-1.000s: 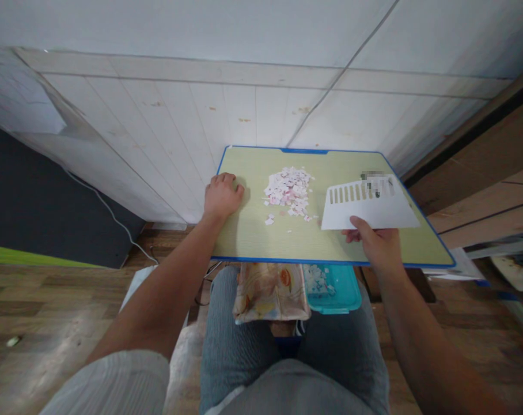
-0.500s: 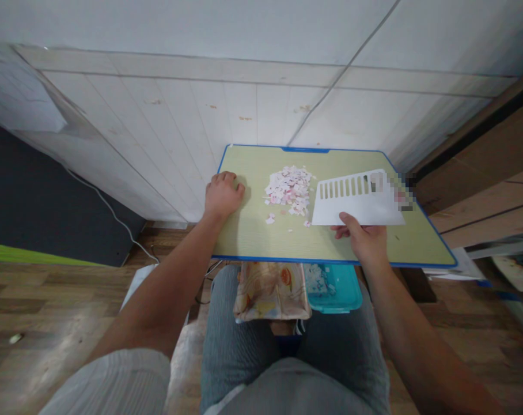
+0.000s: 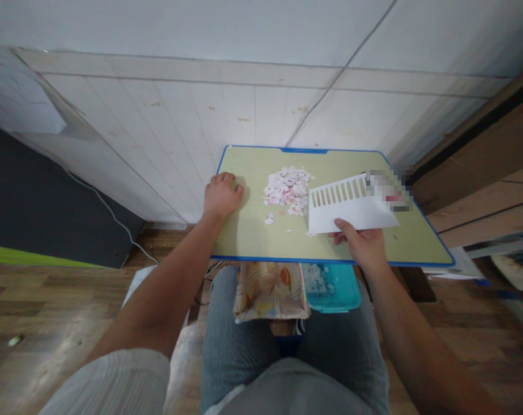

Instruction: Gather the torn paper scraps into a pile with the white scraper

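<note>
My right hand (image 3: 360,239) grips the lower edge of a white slotted card (image 3: 352,218), thumb on top and fingers underneath. A row of narrow cut-outs runs along the card's far side, with the tabletop showing through them. To the card's left lies a heap of small white and pink paper pieces (image 3: 287,187), with a few loose bits nearer to me. Resting at the left edge of the small table (image 3: 253,239), my left hand (image 3: 222,196) holds nothing, its fingers loosely bent and apart. A pixelated patch hides what is at the card's right end.
On my lap, under the table's near edge, sit a patterned fabric-lined container (image 3: 272,294) and a turquoise plastic box (image 3: 345,288) with small pale pieces inside. A white wall (image 3: 158,115) with a cable stands behind the table. Brown cardboard boxes (image 3: 481,161) rise at the right.
The slotted card has tilted, its left end coming slightly nearer to me, and shifted a little left with my right hand. My left hand stays in place.
</note>
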Motion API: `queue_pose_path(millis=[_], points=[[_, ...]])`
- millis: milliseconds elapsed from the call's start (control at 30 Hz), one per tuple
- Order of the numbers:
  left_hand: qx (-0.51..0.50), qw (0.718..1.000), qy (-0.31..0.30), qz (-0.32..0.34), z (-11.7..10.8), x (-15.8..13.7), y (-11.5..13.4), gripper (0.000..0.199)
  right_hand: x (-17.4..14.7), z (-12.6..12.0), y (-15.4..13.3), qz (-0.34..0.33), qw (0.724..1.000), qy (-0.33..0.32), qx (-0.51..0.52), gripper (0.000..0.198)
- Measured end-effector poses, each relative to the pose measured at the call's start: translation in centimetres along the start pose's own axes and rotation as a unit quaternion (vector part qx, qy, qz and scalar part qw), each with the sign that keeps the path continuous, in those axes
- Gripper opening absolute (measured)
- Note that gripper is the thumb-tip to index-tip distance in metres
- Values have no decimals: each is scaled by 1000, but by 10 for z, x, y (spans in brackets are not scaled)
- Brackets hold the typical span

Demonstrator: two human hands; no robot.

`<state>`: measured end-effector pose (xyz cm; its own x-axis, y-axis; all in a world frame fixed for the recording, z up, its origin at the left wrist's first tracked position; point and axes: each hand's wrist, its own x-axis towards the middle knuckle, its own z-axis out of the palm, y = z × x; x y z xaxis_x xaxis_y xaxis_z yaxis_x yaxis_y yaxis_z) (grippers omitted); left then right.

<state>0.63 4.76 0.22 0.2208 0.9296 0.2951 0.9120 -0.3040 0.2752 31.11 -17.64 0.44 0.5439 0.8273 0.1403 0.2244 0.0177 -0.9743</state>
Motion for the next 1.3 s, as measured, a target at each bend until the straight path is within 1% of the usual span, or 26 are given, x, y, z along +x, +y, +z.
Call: queue_pose_path(millis=[100, 167, 267, 433, 633, 800, 967, 1133, 1233, 1300], points=[[0, 1000, 1, 1, 0, 0, 0, 45, -3, -9, -1, 2, 1000, -15, 2, 25], [2, 1000, 1, 3, 1, 0, 0, 46, -6, -15, -3, -3, 1000, -19, 4, 27], [6, 1000, 5, 3, 1, 0, 0, 46, -11, -23, -4, -9, 1000, -5, 4, 33], [11, 1000, 2, 9, 1, 1, 0, 49, -16, -25, 0, -19, 1000, -2, -17, 38], [15, 1000, -6, 3, -1, 1, 1, 49, -17, -28, -2, -25, 999, -38, 12, 41], [19, 1000, -4, 3, -2, 1, 2, 48, -19, -31, -3, -27, 999, -31, 6, 35], [19, 1000, -1, 1, -2, 1, 2, 48, -20, -32, -1, 1, 999, -46, 13, 24], [17, 1000, 0, 5, -1, 1, 1, 47, -20, -34, -3, -2, 998, -58, 27, 24], [17, 1000, 0, 4, -1, 0, 1, 47, -21, -35, -6, -6, 997, -72, 14, 26], [15, 1000, -1, 2, -2, 0, 1, 46, -21, -34, -7, -8, 998, -68, 6, 26]])
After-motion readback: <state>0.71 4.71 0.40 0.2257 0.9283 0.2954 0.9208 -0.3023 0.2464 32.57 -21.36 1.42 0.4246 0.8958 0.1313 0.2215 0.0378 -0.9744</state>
